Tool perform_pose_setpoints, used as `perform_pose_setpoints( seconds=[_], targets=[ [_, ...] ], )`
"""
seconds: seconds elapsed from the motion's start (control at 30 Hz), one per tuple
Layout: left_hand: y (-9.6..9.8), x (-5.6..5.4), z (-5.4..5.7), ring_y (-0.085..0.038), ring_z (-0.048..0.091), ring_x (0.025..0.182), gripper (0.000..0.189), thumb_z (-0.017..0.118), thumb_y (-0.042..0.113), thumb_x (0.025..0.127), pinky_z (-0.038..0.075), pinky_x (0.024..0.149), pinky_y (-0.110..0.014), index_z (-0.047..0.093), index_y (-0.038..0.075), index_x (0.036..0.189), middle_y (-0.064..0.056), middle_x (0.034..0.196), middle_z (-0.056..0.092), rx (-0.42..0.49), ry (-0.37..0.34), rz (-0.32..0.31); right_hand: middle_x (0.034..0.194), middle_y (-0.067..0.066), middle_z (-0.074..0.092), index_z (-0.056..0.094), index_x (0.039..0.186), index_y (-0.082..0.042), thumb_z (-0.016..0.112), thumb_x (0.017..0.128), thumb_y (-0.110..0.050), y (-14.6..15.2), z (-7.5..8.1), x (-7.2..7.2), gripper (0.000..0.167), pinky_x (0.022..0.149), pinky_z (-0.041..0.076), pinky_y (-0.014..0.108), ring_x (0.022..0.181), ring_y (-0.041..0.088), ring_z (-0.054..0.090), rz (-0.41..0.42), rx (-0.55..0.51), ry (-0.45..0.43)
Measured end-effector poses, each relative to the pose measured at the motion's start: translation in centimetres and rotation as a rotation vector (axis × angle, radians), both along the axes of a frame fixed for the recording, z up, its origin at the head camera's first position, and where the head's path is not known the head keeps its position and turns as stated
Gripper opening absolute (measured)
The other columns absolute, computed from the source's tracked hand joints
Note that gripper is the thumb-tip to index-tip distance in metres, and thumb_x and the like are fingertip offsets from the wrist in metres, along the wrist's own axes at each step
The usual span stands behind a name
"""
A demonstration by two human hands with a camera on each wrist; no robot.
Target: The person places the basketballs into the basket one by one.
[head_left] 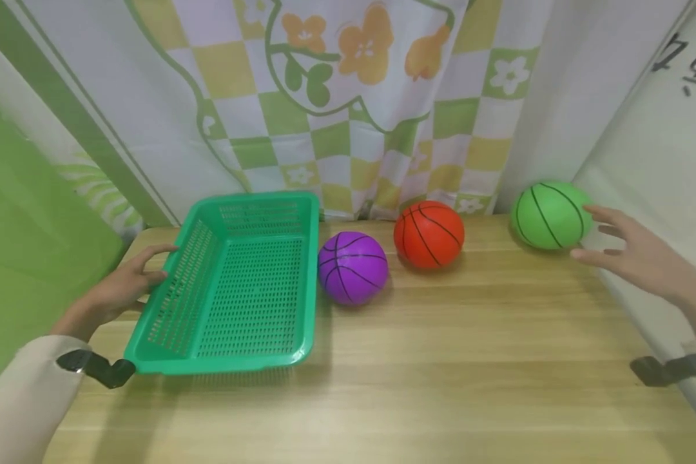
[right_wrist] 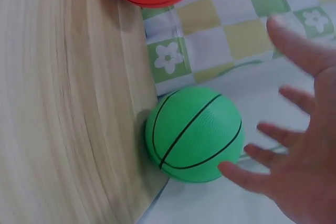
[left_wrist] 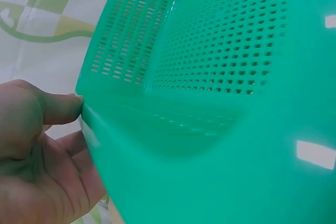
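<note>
A green plastic basket point(head_left: 310, 283) with perforated walls stands on the left of the wooden table. My left hand point(head_left: 124, 283) holds its left rim; the left wrist view has the thumb point(left_wrist: 63, 108) at the edge and other fingers partly hidden behind the wall. A green ball point(head_left: 550, 216) with black lines lies at the back right. Beside it, my right hand point(head_left: 640, 251) is spread, fingers apart and holding nothing. One fingertip overlaps the ball's edge in the right wrist view; contact cannot be told. Next to the basket is a purple ball point(head_left: 354, 267), then a red ball point(head_left: 429, 234).
A checked, flowered curtain point(head_left: 336, 142) hangs along the table's back edge. A white wall point(head_left: 649, 161) bounds the right side, and a green surface point(head_left: 29, 245) the left. Wood tabletop point(head_left: 441, 361) extends in front of the balls.
</note>
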State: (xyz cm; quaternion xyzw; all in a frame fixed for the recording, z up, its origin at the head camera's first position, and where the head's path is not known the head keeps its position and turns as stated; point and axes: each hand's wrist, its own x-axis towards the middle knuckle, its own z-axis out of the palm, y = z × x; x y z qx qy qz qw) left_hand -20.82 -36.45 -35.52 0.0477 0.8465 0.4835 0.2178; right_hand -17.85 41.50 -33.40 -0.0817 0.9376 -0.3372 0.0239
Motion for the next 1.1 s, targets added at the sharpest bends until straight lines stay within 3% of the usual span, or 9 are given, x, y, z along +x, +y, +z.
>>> perform_pose_setpoints(
  seconds=[0.1, 0.2, 0.3, 0.43, 0.53, 0.8, 0.97, 1.1],
  targets=[
    [-0.2, -0.3, 0.0, -0.041, 0.060, 0.110, 0.060, 0.036, 0.013, 0.110, 0.050, 0.087, -0.065, 0.003, 0.013, 0.160, -0.039, 0.136, 0.041, 0.022, -0.019, -0.004, 0.162, 0.029, 0.001, 0.003, 0.161, -0.010, 0.068, 0.097, -0.018, 0.4, 0.0, 0.0, 0.092, 0.087, 0.025, 0.083, 0.136, 0.064, 0.014, 0.022, -0.015, -0.035],
    [-0.4, -0.3, 0.1, -0.054, 0.044, 0.125, 0.062, 0.037, 0.014, 0.110, 0.046, 0.090, -0.068, 0.002, 0.014, 0.160, -0.043, 0.146, 0.022, 0.020, -0.029, -0.011, 0.162, 0.029, 0.000, 0.001, 0.163, -0.021, 0.067, 0.097, -0.019, 1.3, -0.4, -0.1, 0.093, 0.084, 0.021, 0.086, 0.136, 0.065, 0.011, 0.029, -0.024, -0.078],
    [-0.4, -0.4, 0.1, -0.055, 0.039, 0.127, 0.063, 0.038, 0.014, 0.110, 0.044, 0.091, -0.070, 0.000, 0.015, 0.160, -0.043, 0.149, 0.012, 0.021, -0.033, -0.021, 0.164, 0.024, -0.001, 0.002, 0.162, -0.029, 0.066, 0.098, -0.019, 2.3, -0.8, -0.3, 0.091, 0.086, 0.019, 0.087, 0.140, 0.060, 0.006, 0.019, -0.040, -0.084],
    [-0.2, -0.5, 0.2, -0.038, 0.057, 0.113, 0.064, 0.039, 0.013, 0.109, 0.048, 0.090, -0.065, 0.000, 0.014, 0.160, -0.040, 0.141, 0.026, 0.031, -0.038, -0.014, 0.167, 0.001, -0.002, 0.004, 0.162, -0.032, 0.063, 0.100, -0.016, 3.4, -1.2, -0.5, 0.087, 0.090, 0.014, 0.087, 0.145, 0.051, 0.001, 0.007, -0.079, -0.067],
    [-0.2, -0.5, 0.2, -0.029, 0.060, 0.108, 0.064, 0.040, 0.012, 0.109, 0.050, 0.088, -0.062, 0.001, 0.014, 0.160, -0.036, 0.136, 0.034, 0.027, -0.039, -0.008, 0.166, -0.007, -0.001, 0.004, 0.162, -0.032, 0.063, 0.100, -0.014, 3.8, -1.5, -0.6, 0.088, 0.091, 0.014, 0.086, 0.145, 0.050, 0.001, 0.002, -0.106, -0.054],
    [-0.5, -0.5, 0.4, -0.028, 0.061, 0.107, 0.060, 0.042, 0.011, 0.108, 0.052, 0.087, -0.060, 0.007, 0.016, 0.157, -0.036, 0.136, 0.037, 0.012, -0.048, 0.004, 0.165, 0.016, -0.009, 0.002, 0.161, -0.035, 0.063, 0.098, -0.006, 4.1, -2.6, -1.7, 0.093, 0.092, 0.013, 0.086, 0.144, 0.051, -0.001, -0.011, -0.212, -0.049],
    [-0.5, -0.6, 0.3, -0.025, 0.063, 0.103, 0.059, 0.042, 0.011, 0.107, 0.054, 0.085, -0.057, 0.010, 0.019, 0.156, -0.035, 0.135, 0.038, 0.042, -0.065, 0.020, 0.164, 0.017, -0.014, 0.000, 0.161, -0.036, 0.065, 0.097, -0.007, 4.3, -3.4, -2.2, 0.097, 0.094, 0.011, 0.086, 0.143, 0.053, -0.006, -0.034, -0.248, -0.047],
    [-0.5, -0.7, 0.2, -0.022, 0.061, 0.105, 0.061, 0.043, 0.013, 0.108, 0.053, 0.087, -0.058, 0.008, 0.020, 0.158, -0.034, 0.136, 0.034, 0.015, -0.056, 0.011, 0.164, 0.015, -0.017, -0.003, 0.160, -0.038, 0.065, 0.097, -0.006, 4.3, -3.9, -2.5, 0.098, 0.096, 0.009, 0.085, 0.143, 0.053, -0.008, -0.053, -0.280, -0.050]
  ],
)
